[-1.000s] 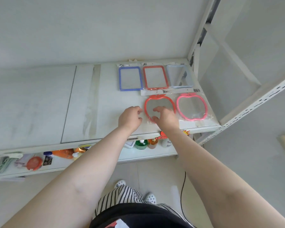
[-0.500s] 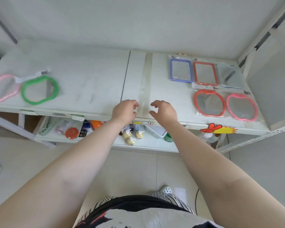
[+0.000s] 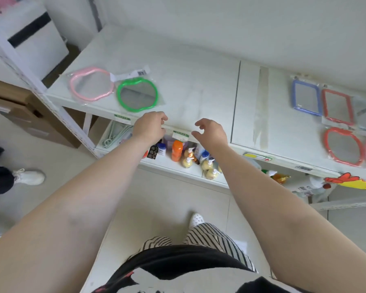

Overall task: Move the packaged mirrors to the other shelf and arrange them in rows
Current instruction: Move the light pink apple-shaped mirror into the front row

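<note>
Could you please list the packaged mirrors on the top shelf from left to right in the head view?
Pink apple-shaped mirror → green apple-shaped mirror → blue rectangular mirror → red rectangular mirror. The mirrors at the right edge are cut off or overlap.

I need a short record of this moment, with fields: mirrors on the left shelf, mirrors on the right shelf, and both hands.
left shelf: pink mirror and green mirror, side by side
right shelf: blue mirror, red rectangular mirror, red apple-shaped mirror; more cut off at the edge
left hand: empty, curled
right hand: empty, open
</note>
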### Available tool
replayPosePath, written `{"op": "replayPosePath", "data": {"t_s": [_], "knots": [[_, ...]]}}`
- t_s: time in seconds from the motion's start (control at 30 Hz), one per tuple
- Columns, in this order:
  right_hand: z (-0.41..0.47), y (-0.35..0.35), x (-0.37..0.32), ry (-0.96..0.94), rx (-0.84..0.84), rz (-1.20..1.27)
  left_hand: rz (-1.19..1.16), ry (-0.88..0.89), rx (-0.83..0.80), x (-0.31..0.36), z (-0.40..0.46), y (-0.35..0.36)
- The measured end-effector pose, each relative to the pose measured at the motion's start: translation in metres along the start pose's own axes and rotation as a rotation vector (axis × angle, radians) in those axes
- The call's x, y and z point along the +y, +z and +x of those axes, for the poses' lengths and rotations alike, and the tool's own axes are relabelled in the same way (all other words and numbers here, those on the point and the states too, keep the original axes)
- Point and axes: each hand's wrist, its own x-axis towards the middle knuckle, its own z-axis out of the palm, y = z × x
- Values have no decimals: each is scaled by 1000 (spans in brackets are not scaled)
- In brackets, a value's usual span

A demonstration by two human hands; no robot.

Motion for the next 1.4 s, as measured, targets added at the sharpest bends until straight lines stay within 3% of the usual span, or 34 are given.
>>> {"op": "replayPosePath", "data": {"t_s": [0.5, 0.67, 0.8, 0.93, 1.13, 1.3, 1.4], "knots": [[141, 71, -135, -103, -65, -10, 41, -140, 41, -124, 105, -58], [173, 88, -189, -159, -93, -45, 95, -276, 94, -173, 134, -88], [189, 107, -223, -177, -91, -56, 133, -377, 47, -212, 160, -102], [196, 134, -255, -146, -68, -47, 173, -446, -106, -250, 180, -113], [188, 176, -293, 19, 8, -93, 117, -329, -271, -306, 201, -133], [173, 204, -312, 151, 92, -148, 53, -159, -120, -323, 207, -140], [166, 216, -318, 202, 91, -144, -26, -175, -87, -329, 210, -144]]}}
